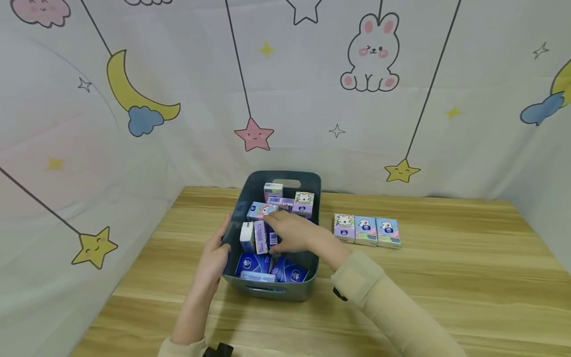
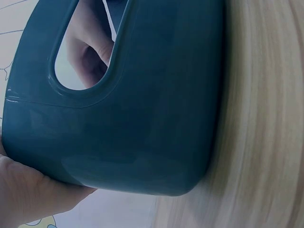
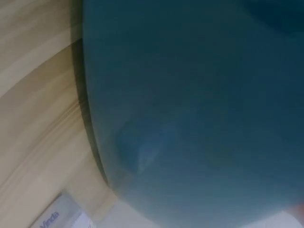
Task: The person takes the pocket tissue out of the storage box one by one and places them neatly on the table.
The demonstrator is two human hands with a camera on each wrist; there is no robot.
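Observation:
A dark teal plastic basket stands on the table, holding several small tissue packs. My left hand grips the basket's left side wall, seen also in the left wrist view, where the hand lies against the wall's edge. My right hand reaches inside over the right wall, thumb and fingers spread above the packs. Its fingertips are right at a light blue pack, and beside its thumb stand a lilac pack and a white pack. Dark blue packs lie at the near end.
Three pastel tissue packs lie in a row on the wooden table, right of the basket. Behind the table hangs a white curtain printed with stars, a moon and a rabbit.

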